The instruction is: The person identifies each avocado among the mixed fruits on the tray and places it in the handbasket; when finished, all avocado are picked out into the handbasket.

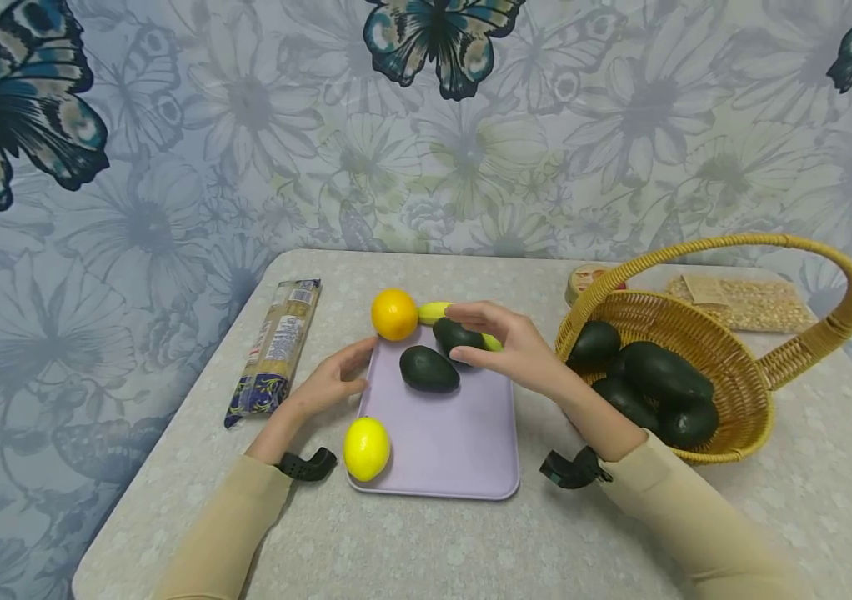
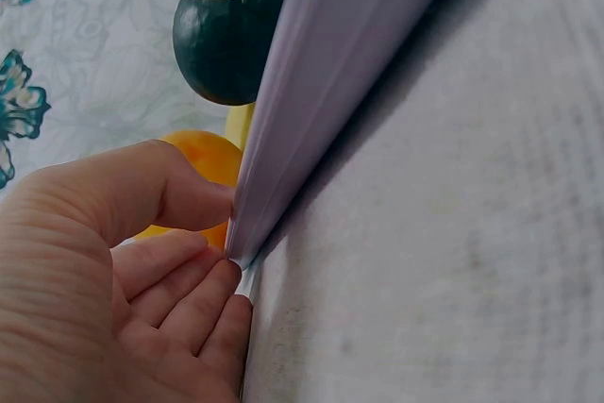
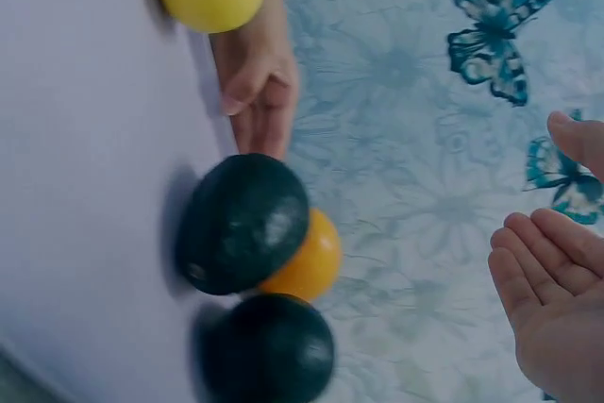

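A lilac tray [image 1: 456, 442] lies on the table. Two dark green avocados, a nearer one [image 1: 428, 372] and a farther one [image 1: 450, 333], rest on its far half. At its far left corner sits an orange [image 1: 393, 314], with a yellow banana [image 1: 433, 312] beside it, partly hidden by the farther avocado and my right hand. A lemon [image 1: 367, 448] is at the near left corner. My left hand [image 1: 334, 377] is at the tray's left side, its thumb [image 2: 193, 200] touching the rim. Loosely spread, my right hand [image 1: 512, 346] hovers by the farther avocado, holding nothing.
To the right stands a yellow wicker basket [image 1: 752, 417] with a tall handle, holding several avocados [image 1: 662, 373]. Behind it are a small round container [image 1: 582, 283] and a clear bag of pale beans or nuts [image 1: 759, 306]. A long printed packet [image 1: 276, 346] lies at the left.
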### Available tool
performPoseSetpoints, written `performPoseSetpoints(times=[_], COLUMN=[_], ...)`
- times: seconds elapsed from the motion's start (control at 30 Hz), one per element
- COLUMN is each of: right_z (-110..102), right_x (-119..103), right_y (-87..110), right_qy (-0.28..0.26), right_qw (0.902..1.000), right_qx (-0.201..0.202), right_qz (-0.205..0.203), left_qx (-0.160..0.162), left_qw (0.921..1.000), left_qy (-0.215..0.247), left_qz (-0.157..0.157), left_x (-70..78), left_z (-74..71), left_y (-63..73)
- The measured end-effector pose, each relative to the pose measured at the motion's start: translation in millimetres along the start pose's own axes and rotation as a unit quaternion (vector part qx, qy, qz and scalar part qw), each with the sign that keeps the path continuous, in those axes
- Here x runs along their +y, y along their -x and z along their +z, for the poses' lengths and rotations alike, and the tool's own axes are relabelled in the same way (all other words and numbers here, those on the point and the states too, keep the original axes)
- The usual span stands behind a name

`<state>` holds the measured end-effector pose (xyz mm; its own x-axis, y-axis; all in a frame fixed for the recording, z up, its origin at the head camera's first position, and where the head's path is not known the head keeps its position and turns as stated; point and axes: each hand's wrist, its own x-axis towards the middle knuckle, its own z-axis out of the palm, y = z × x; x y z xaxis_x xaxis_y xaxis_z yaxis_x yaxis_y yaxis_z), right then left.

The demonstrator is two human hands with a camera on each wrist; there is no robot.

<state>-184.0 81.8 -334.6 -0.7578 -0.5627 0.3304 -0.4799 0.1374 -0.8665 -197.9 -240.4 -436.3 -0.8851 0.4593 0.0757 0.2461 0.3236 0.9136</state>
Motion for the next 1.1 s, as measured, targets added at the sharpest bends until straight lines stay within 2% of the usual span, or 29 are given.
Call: performPoseSetpoints(times=[0.2, 0.43, 0.67, 0.83, 1.1], right_z=[28, 49, 60, 65, 69], right_x=[25, 50, 61, 69, 75], right_y=[-19.4, -24.6, -23.2, -22.7, -21.0], right_qy=[-0.003, 0.029, 0.090, 0.112, 0.114], right_qw=[0.9996, 0.9979, 0.9940, 0.9914, 0.9869], right_qx=[0.009, 0.005, -0.007, -0.016, -0.038], right_qz=[0.026, 0.057, 0.062, 0.065, 0.107], left_qx=[0.003, 0.001, 0.001, 0.000, -0.004], left_qw=[1.0000, 1.0000, 1.0000, 1.0000, 1.0000], left_qy=[-0.007, 0.001, -0.007, -0.001, -0.002], left_qz=[-0.005, 0.002, -0.002, 0.003, 0.001], left_x=[-3.6, -5.6, -4.0, -4.1, -3.3], left_z=[0.2, 0.5, 1.1, 0.7, 0.5], left_y=[-0.5, -2.0, -0.8, -0.4, -0.8])
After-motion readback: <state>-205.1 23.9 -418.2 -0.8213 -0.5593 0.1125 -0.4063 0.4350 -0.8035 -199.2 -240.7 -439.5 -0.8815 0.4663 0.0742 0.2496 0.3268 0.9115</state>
